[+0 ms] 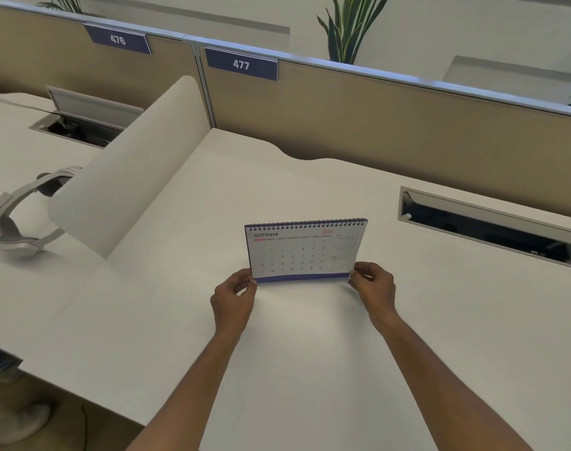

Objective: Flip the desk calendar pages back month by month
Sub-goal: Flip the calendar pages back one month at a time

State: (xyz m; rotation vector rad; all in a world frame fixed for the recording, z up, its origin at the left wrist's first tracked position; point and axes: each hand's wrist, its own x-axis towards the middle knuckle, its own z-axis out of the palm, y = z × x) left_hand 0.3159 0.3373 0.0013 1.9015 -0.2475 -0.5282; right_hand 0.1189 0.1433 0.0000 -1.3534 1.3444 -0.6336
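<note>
A spiral-bound desk calendar (302, 252) stands upright on the white desk (310, 336), its front page showing OCTOBER 2026. The wire binding runs along its top edge and a blue base strip shows at the bottom. My left hand (233, 296) pinches the calendar's lower left corner between thumb and fingers. My right hand (373, 284) pinches the lower right corner the same way. Both forearms reach in from the bottom of the view.
A rounded white divider (131, 164) separates this desk from the left one, where a white headset (14, 219) lies. An open cable tray (486, 226) sits at the right. Tan partition panels (391, 118) numbered 476 and 477 stand behind, with plants beyond.
</note>
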